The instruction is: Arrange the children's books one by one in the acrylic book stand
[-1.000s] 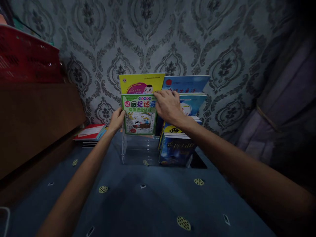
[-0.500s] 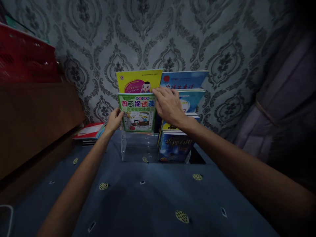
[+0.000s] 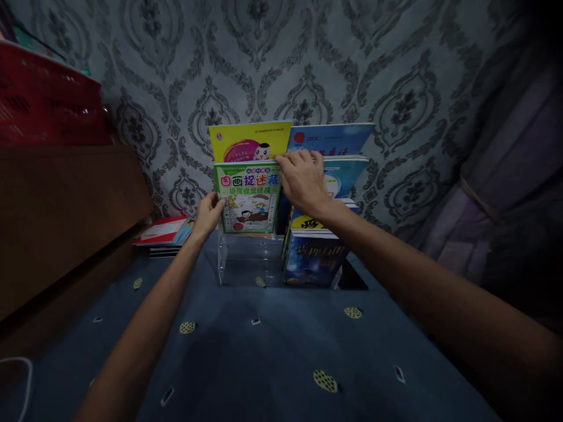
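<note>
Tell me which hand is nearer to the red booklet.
Left. The left hand is right of the red booklet; the right hand is farther right, at the green picture book.

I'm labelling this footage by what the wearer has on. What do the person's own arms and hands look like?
The left hand and right hand are ungloved, with no ring or watch visible. The left forearm and right forearm show no sleeve or marking; the light is too dim for finer detail.
</note>
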The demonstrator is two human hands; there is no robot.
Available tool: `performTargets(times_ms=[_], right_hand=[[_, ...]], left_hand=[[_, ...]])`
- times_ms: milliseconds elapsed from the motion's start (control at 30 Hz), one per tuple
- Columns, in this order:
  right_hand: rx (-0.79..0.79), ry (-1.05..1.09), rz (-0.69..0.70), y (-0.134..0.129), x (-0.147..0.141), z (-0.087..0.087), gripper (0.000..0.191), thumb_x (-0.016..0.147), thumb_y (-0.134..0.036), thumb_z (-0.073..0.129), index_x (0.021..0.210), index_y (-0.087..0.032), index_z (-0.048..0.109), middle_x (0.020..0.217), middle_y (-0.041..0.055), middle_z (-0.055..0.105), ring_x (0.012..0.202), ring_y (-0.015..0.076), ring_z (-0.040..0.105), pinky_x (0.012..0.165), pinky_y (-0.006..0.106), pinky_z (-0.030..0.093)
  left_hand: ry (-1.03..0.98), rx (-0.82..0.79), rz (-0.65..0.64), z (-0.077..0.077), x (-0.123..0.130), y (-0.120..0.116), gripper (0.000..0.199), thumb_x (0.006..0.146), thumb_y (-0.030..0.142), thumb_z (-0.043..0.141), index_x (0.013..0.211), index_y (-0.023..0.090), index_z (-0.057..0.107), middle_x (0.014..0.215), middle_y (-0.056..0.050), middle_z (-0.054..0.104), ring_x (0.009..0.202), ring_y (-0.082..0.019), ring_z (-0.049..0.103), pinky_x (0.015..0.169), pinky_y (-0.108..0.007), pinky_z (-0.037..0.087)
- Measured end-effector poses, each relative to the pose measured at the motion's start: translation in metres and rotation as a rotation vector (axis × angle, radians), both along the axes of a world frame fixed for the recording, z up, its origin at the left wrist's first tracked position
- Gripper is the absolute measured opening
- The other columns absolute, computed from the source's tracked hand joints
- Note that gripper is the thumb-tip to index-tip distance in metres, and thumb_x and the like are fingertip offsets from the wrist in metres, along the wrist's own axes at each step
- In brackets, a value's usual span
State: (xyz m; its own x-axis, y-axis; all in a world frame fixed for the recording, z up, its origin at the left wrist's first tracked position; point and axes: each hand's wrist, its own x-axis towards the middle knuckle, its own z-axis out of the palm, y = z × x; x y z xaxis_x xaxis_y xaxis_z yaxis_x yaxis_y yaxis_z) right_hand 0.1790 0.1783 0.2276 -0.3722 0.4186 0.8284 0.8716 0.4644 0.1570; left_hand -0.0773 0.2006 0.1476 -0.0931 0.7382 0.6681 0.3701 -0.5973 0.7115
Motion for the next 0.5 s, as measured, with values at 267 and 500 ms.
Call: performTargets(times_ms=[267, 500], right_hand=[[0.067, -0.040, -0.020, 0.001, 0.001, -0.004, 0.045, 0.094, -0.014, 0.041, 0.138, -0.021, 0.052, 0.126, 0.0138, 0.063, 0.120, 0.0338, 0.048, 0.106, 0.058, 0.031], [0.085, -0.036, 0.020, -0.003, 0.003, -0.005, 0.044, 0.095, -0.015, 0.040, 0.137, -0.024, 0.052, 0.124, 0.0129, 0.063, 0.119, 0.0335, 0.047, 0.105, 0.056, 0.031]], left_hand=[[0.026, -0.017, -0.008, 0.003, 0.001, -0.003, 0.014, 0.084, 0.033, 0.057, 0.082, 0.019, 0.057, 0.076, 0.000, 0.058, 0.067, -0.014, 0.049, 0.061, -0.025, 0.040], [0.047, -0.035, -0.004, 0.004, -0.001, -0.010, 0.012, 0.085, 0.030, 0.057, 0.081, 0.019, 0.055, 0.073, 0.002, 0.052, 0.068, -0.015, 0.049, 0.061, -0.025, 0.040]])
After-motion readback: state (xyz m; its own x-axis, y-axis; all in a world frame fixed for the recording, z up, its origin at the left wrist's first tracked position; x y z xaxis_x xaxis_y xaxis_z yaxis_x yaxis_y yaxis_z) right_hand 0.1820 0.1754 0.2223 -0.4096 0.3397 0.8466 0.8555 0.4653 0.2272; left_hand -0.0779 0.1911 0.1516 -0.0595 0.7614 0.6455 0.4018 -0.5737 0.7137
